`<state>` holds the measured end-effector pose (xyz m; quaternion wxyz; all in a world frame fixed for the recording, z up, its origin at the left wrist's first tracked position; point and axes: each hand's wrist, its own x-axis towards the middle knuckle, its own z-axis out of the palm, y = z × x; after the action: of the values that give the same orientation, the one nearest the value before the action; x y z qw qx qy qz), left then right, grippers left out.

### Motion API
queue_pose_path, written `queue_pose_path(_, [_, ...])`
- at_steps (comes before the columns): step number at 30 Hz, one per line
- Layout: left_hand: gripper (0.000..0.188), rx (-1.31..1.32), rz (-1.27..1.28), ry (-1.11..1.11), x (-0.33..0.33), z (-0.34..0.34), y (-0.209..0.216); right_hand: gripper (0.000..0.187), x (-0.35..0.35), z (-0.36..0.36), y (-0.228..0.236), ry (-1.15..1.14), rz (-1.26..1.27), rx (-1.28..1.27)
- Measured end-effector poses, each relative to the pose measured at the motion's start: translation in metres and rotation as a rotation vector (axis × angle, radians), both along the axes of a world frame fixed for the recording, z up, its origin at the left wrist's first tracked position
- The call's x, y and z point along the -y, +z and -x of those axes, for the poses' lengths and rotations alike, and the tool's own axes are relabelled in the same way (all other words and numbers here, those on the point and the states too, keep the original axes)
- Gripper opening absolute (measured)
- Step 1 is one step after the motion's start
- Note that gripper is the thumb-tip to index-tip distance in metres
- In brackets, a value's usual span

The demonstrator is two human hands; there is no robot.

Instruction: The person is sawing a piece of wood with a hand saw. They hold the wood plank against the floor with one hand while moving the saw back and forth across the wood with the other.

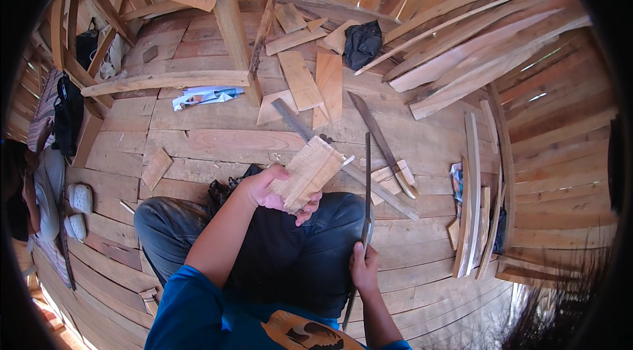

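Observation:
My left hand (269,190) is closed around a short, rough-cut wooden block (307,173), held tilted above my lap. A small pale chip sticks out at the block's right corner. In my right hand (364,267), beside my right knee, is a long, thin knife (368,185) with its dark blade pointing up. Its slim handle runs back along my forearm. Blade and block are apart. Under and beyond the block, a long narrow wooden strip (389,200) lies on the floor, partly hidden. A sheathed-looking machete (379,136) rests farther off, its end over a small wood piece (390,180).
Offcut boards (300,80) and a black plastic bag (362,44) lie ahead. A wooden frame (165,81) stands at the left. Long planks (488,53) lean at the right, with more strips (472,192) below. Another person (46,185) sits at far left near white clogs (80,198).

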<state>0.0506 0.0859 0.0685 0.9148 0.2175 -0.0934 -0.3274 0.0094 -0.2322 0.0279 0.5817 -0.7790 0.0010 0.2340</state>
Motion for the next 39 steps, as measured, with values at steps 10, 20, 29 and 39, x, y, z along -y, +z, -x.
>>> queue_pose_path(10, [0.080,0.428,-1.212,0.577,-0.037,-0.012,0.087,0.041,-0.006,-0.013,0.003,-0.105,0.200,0.024])
queue_pose_path(20, [0.088,0.687,-1.779,0.800,-0.086,0.017,0.122,0.042,-0.029,-0.010,0.017,-0.131,0.375,0.153])
queue_pose_path(29, [0.089,0.787,-1.753,0.763,-0.096,0.036,0.136,0.040,-0.032,-0.011,0.013,-0.107,0.461,0.221])
queue_pose_path(39, [0.082,0.869,-1.796,0.729,-0.093,0.050,0.145,0.041,-0.034,-0.008,0.011,-0.127,0.476,0.241])
